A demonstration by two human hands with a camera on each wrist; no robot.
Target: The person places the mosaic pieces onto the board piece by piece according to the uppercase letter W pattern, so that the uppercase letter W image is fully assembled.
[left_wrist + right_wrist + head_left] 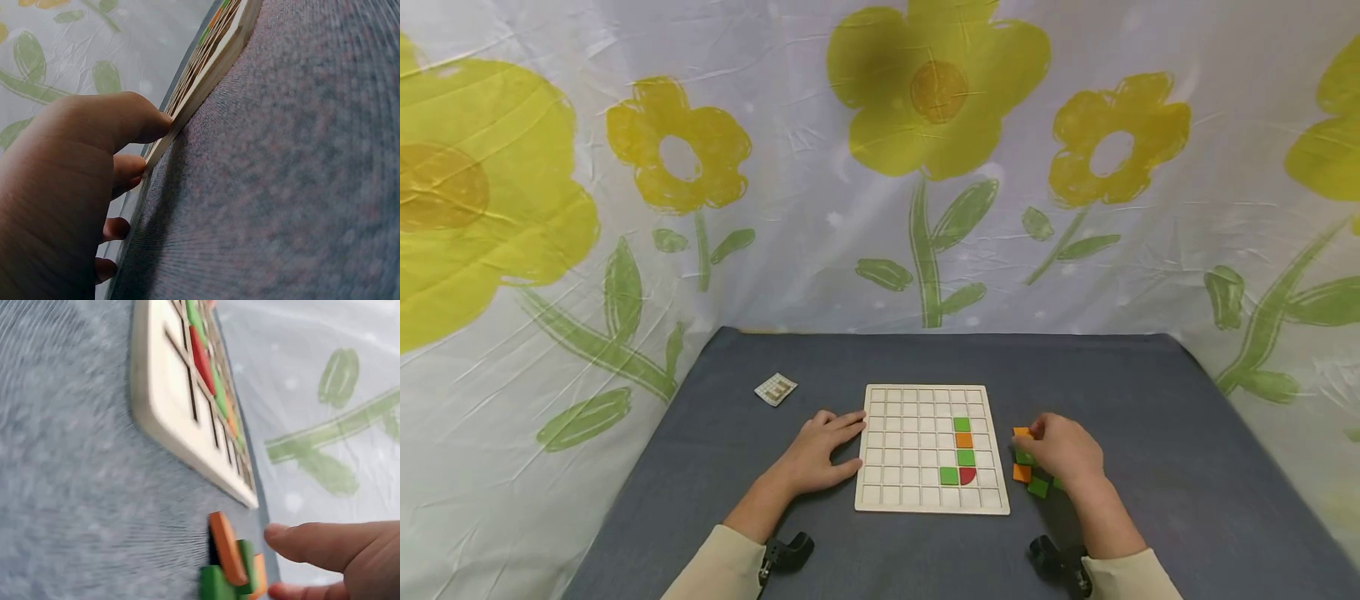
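Note:
A wooden grid board (907, 507) lies on the dark table, with several green tiles (966, 458), an orange tile (963, 440) and a red rounded tile (967, 476) in its cells. My left hand (818, 452) rests beside its left edge, fingers spread; thumb and fingertips touch that edge in the left wrist view. Right of the board, my right hand (1066, 450) reaches over a small pile of loose tiles. Its thumb (294, 540) and a finger stand apart, right at an orange tile (259, 575) in the right wrist view. The hand covers part of the pile.
A small card (775, 389) with a printed grid pattern lies at the back left of the table. Loose green tiles (1038, 487) and an orange tile (1022, 472) sit close to the board's right edge. A flowered curtain (880, 250) hangs behind the table.

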